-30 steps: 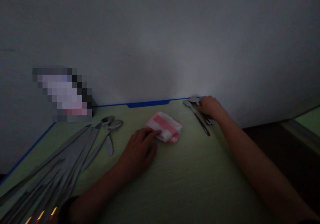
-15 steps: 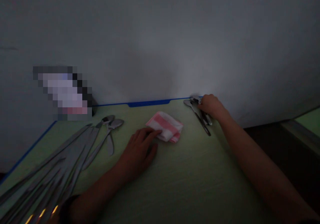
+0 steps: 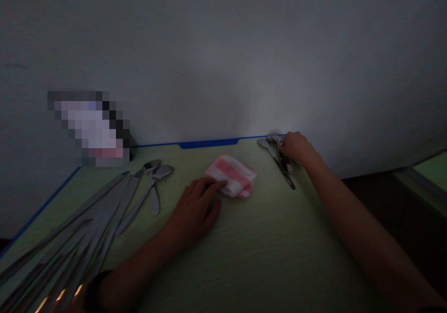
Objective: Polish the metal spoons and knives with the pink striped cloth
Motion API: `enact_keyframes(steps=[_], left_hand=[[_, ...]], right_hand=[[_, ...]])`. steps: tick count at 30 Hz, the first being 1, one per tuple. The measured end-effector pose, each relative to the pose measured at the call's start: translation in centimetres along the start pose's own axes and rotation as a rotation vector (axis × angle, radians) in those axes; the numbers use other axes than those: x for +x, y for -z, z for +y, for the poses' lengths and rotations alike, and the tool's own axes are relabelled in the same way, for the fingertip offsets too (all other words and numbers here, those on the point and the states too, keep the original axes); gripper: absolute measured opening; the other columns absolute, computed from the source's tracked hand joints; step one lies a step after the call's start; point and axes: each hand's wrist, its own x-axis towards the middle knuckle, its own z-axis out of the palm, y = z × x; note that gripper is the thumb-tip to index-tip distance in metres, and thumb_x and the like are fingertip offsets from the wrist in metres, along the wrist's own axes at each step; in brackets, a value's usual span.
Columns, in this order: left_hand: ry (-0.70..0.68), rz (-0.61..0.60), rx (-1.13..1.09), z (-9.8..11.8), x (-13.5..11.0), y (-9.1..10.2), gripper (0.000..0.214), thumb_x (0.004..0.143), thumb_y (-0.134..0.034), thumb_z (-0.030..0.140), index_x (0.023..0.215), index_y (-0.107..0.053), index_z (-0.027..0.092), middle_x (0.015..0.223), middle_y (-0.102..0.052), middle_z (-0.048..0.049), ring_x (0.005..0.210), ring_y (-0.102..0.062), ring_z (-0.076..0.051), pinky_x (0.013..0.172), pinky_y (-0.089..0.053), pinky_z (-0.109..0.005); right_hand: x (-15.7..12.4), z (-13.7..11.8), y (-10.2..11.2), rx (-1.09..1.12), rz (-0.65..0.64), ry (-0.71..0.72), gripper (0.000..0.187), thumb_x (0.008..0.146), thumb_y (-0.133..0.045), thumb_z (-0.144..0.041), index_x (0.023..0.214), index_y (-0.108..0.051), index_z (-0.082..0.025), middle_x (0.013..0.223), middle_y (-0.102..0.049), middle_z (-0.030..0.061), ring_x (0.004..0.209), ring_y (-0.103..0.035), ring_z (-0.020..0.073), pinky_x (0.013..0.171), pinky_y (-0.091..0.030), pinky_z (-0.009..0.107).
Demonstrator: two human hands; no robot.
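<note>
My left hand (image 3: 195, 206) lies palm down on the table, its index fingertip resting on the near-left edge of a folded white cloth with pink stripes (image 3: 232, 175). The fingers of that hand are stretched out and hold nothing. At the far right, my right hand (image 3: 298, 147) is closed over a small pile of metal spoons (image 3: 274, 152), pinching one whose far side my fingers hide. Left of my left hand lie two crossed spoons (image 3: 162, 171) and a fan of long metal cutlery (image 3: 87, 224).
The light green table (image 3: 251, 252) has a blue edge strip (image 3: 209, 144) against a grey wall (image 3: 223, 61). A blurred-out upright object (image 3: 91, 129) leans at the back left corner. Part of another green surface (image 3: 433, 173) shows at the far right.
My right hand has shifted very slightly over the spoon pile, and the spoons beneath its fingers lie a little differently. My left hand and the cloth stay put.
</note>
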Motion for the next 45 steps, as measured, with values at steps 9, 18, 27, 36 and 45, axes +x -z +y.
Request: enact_keyframes(steps=[9,18,27,36,45], left_hand=[[0.014,-0.037,0.013,0.5,0.2,0.6,0.038,0.086,-0.042,0.019,0.124,-0.043,0.02,0.116,-0.046,-0.0101,0.107,-0.043,-0.024,0.093,-0.037,-0.043],[0.007,-0.008,0.011,0.0,0.1,-0.2,0.039,0.085,-0.043,0.02,0.124,-0.043,0.02,0.117,-0.045,-0.0102,0.108,-0.042,-0.025,0.093,-0.036,-0.043],[0.006,-0.023,0.018,0.3,0.1,0.2,0.039,0.085,-0.043,0.019,0.124,-0.042,0.019,0.115,-0.046,-0.0105,0.107,-0.043,-0.025,0.092,-0.037,-0.043],[0.001,-0.01,0.012,-0.1,0.1,-0.2,0.039,0.085,-0.043,0.02,0.124,-0.042,0.02,0.116,-0.045,-0.0101,0.107,-0.042,-0.025,0.091,-0.037,-0.044],[0.003,-0.011,0.024,-0.1,0.0,-0.3,0.04,0.085,-0.042,0.02,0.125,-0.042,0.022,0.118,-0.045,-0.0096,0.107,-0.042,-0.025,0.093,-0.035,-0.044]], right_hand=[[-0.8,-0.6,0.4,0.008,0.034,0.028,0.049,0.078,-0.045,-0.049,0.094,-0.064,-0.007,0.093,-0.063,0.0223,0.087,-0.061,0.0304,0.071,-0.046,0.036],[-1.0,-1.1,0.4,-0.03,0.023,0.014,0.036,0.072,-0.052,-0.037,0.092,-0.066,-0.01,0.093,-0.065,0.0194,0.085,-0.062,0.0285,0.067,-0.046,0.033],[-0.7,-1.0,0.3,-0.02,0.016,-0.011,0.039,0.073,-0.051,-0.037,0.098,-0.064,-0.01,0.096,-0.064,0.02,0.087,-0.061,0.0291,0.07,-0.046,0.035],[-0.5,-0.5,0.3,0.002,0.021,-0.035,0.037,0.072,-0.052,-0.036,0.096,-0.064,-0.011,0.094,-0.064,0.0193,0.086,-0.061,0.0297,0.069,-0.047,0.037],[-0.8,-0.7,0.7,0.005,0.032,-0.047,0.034,0.073,-0.051,-0.033,0.097,-0.063,-0.012,0.095,-0.063,0.0196,0.086,-0.061,0.0291,0.069,-0.047,0.037]])
